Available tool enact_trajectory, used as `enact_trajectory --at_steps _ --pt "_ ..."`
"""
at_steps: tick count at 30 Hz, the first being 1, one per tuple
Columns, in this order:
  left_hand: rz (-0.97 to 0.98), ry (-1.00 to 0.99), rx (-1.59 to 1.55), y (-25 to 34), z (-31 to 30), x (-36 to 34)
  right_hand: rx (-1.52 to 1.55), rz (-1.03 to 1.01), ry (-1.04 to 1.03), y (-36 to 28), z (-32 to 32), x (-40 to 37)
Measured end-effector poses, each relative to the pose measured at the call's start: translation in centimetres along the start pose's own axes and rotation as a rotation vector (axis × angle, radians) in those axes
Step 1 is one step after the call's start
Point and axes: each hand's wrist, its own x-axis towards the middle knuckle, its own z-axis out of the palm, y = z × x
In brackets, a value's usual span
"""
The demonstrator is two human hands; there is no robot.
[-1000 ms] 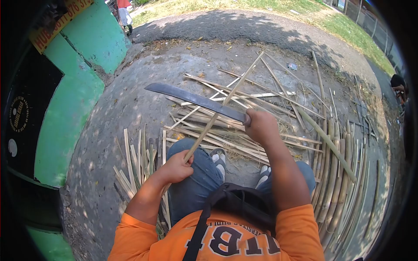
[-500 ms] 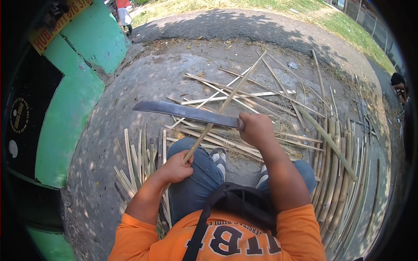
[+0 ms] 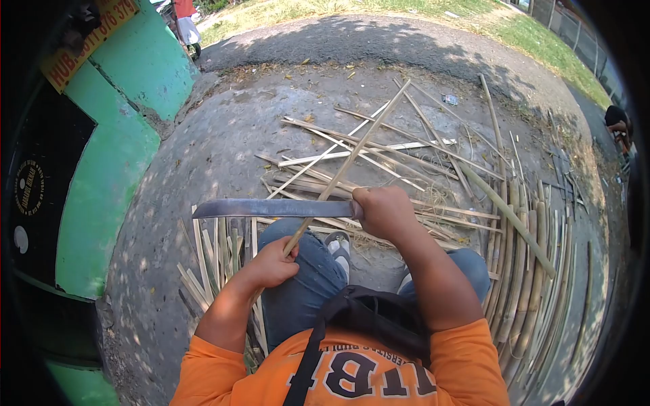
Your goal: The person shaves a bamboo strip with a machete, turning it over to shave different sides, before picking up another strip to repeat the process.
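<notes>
My right hand (image 3: pixel 383 211) is wrapped round the handle of a machete (image 3: pixel 271 208), whose long grey blade points left, roughly level. Beneath my left thigh's edge, my left hand (image 3: pixel 276 262) grips a long bamboo strip (image 3: pixel 353 157) that slants up and away to the right. The blade crosses the strip a short way beyond my left fist. Bent knees in blue jeans (image 3: pixel 298 298) lie under both forearms. Cut bamboo slats (image 3: pixel 365 145) lie crisscrossed on the ground ahead of my feet.
Bamboo poles (image 3: pixel 521 284) lie in a row on my right, and a bundle of split strips (image 3: pixel 220 250) is by my left knee. A green wall (image 3: pixel 101 196) stands at left. One person (image 3: pixel 185 20) is far off at upper left, another (image 3: pixel 617 125) at far right.
The machete has come down along the strip, closer to my left hand, and shifted left, its blade now more level. My left hand keeps its grip on the strip, nearly still.
</notes>
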Motion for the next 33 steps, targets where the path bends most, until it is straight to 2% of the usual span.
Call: enact_trajectory --at_steps 3,7,11,17,21,22,25,26,29,33 --pt "0.007 0.002 0.017 -0.4 0.0 -0.1 -0.081 0.126 -0.023 2.1 -0.3 0.4" --pt "-0.023 -0.008 0.015 -0.2 0.0 0.0 -0.006 0.374 0.123 5.4 -0.5 0.6" --pt "-0.040 -0.018 -0.022 -0.1 -0.1 0.2 0.023 0.333 0.136 4.1 -1.0 0.3" --pt "-0.011 0.008 0.005 -0.2 0.0 0.1 0.029 -0.008 0.032 1.1 0.8 -0.1" --pt "0.012 -0.020 -0.003 -0.6 -0.3 0.0 -0.027 -0.061 0.063 1.3 1.2 0.2" --pt "0.032 -0.018 -0.003 -0.5 -0.3 -0.1 -0.012 -0.042 0.097 1.7 0.6 0.3" --pt "0.054 0.007 -0.030 -1.0 -0.1 -0.1 -0.032 0.331 0.144 3.9 0.1 0.9" --pt "0.054 0.018 -0.045 -1.1 -0.1 0.0 0.056 0.377 0.204 5.3 0.4 0.9" --pt "-0.049 -0.024 -0.018 -0.1 -0.3 0.3 -0.014 0.421 0.195 5.7 0.5 0.7" --pt "-0.003 -0.008 -0.061 -0.7 -0.3 0.3 0.026 0.343 0.180 3.9 0.7 0.7"
